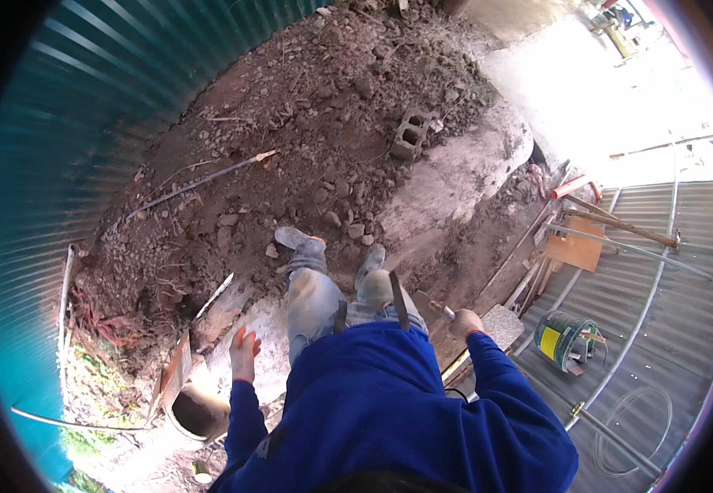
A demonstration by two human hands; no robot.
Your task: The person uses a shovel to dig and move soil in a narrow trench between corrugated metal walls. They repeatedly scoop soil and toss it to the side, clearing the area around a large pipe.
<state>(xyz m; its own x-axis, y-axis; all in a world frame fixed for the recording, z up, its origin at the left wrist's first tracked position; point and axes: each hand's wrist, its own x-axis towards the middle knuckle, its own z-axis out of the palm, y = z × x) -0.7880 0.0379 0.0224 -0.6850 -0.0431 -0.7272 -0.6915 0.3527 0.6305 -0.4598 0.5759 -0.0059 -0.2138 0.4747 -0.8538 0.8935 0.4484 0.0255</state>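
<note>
The hand tool (447,312) is in the right hand (465,324), gripped by curled fingers, right of the trousers (311,302). The left hand (245,355) is empty, fingers spread. Maintain a firm grip; footing clear of the loose stones (356,231) seems advisable.
</note>
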